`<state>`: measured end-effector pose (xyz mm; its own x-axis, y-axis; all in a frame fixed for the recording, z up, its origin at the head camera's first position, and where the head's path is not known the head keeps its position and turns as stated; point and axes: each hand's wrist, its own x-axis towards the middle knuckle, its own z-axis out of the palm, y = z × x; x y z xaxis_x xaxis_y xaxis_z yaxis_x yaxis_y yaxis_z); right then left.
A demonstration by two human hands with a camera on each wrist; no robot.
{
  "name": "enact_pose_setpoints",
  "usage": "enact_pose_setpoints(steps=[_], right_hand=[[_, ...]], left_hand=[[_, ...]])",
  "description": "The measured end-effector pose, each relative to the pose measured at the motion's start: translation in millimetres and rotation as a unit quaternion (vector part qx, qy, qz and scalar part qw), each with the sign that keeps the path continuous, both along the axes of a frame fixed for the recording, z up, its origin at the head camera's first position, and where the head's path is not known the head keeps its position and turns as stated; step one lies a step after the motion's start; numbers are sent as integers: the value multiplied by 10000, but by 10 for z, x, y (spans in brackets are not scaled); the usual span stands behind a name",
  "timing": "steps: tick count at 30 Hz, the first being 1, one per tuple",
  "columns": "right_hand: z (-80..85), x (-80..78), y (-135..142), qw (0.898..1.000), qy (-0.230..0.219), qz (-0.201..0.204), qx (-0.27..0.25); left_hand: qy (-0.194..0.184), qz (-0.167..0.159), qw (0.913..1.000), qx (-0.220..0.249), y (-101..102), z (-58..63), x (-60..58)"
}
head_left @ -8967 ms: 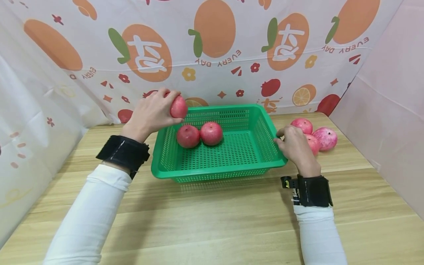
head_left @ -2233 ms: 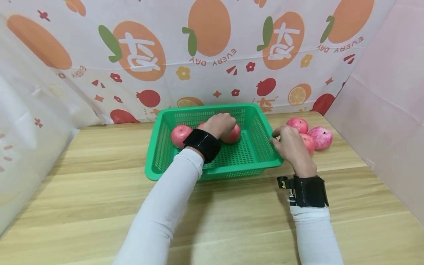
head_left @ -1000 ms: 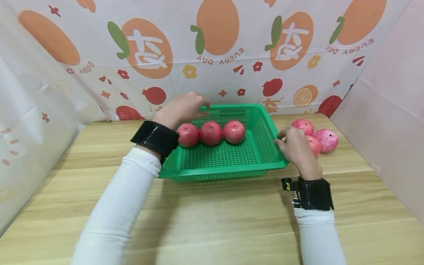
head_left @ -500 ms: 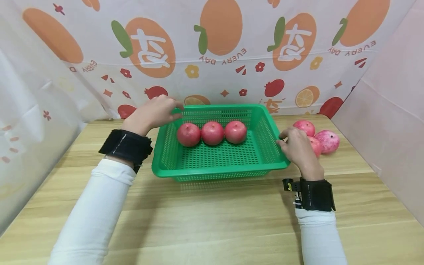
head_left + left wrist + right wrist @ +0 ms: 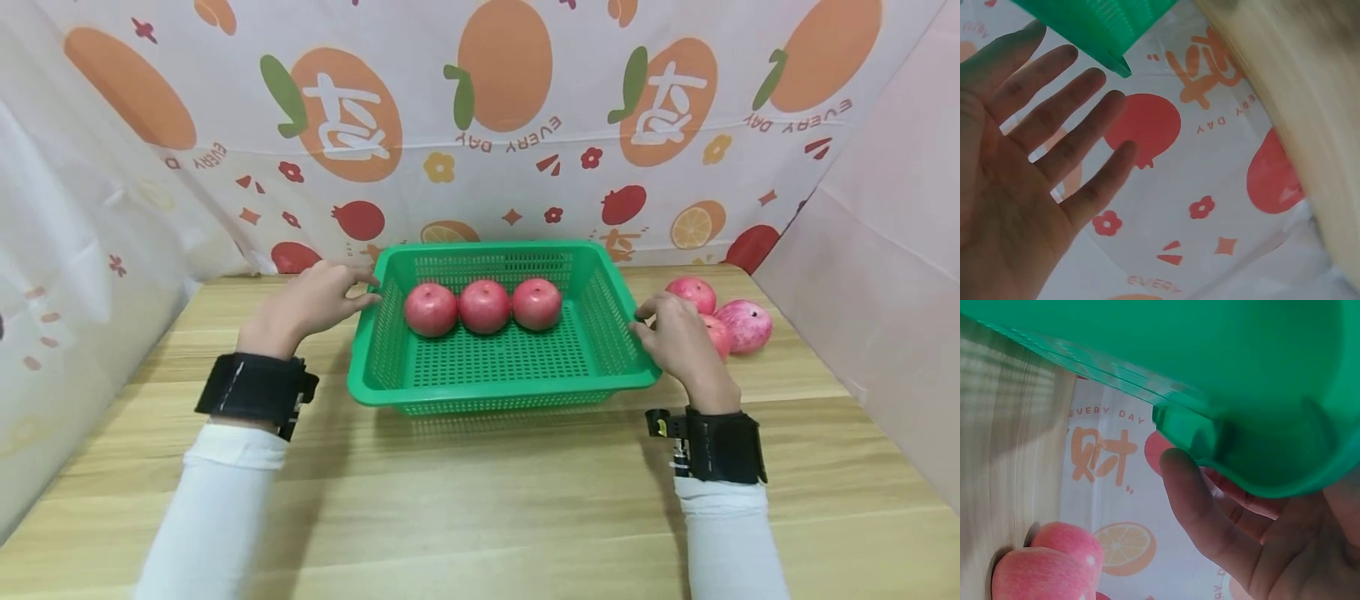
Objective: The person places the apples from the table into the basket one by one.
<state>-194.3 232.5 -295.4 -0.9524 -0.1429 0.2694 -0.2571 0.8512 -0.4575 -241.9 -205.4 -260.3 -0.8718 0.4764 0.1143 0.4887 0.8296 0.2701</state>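
A green plastic basket (image 5: 495, 396) stands on the table, holding a row of three pink-red apples: a left apple (image 5: 431, 309), a middle apple (image 5: 484, 306) and a right apple (image 5: 537, 303). My left hand (image 5: 315, 300) is at the basket's left rim, its fingertips next to it. In the left wrist view its fingers (image 5: 1079, 144) are spread and fairly straight, with nothing held. At the opposite end, my right hand (image 5: 678, 337) grips the right rim with bent fingers. The right wrist view shows a finger (image 5: 1188, 494) against the underside of the rim (image 5: 1272, 487).
Right of the basket, beside my right hand, lie a rear apple (image 5: 692, 294), a mottled apple (image 5: 745, 326) and a partly hidden apple (image 5: 717, 335). A fruit-print cloth (image 5: 510, 183) hangs behind the wooden table (image 5: 480, 500), and pale sheets hang at both sides.
Nine seconds ago my left hand held an apple above two in the basket; it was set in the row and released. Since then that hand has moved left to the rim. The right hand has stayed.
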Motion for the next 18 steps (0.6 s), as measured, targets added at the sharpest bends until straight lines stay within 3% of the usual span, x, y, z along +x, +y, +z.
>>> enact_pose_setpoints(steps=[7,12,18], right_hand=[[29,-15,14,9996,-242,38,-149],[34,-12,26,9983,-499,101,-300],[23,13,18,9973,-612,91,-394]], left_hand=[[-258,303,9973,611,-33,-177,160],[-492,484,9953,680,-43,-251,227],[-644,448,9939,773,-59,-291,259]])
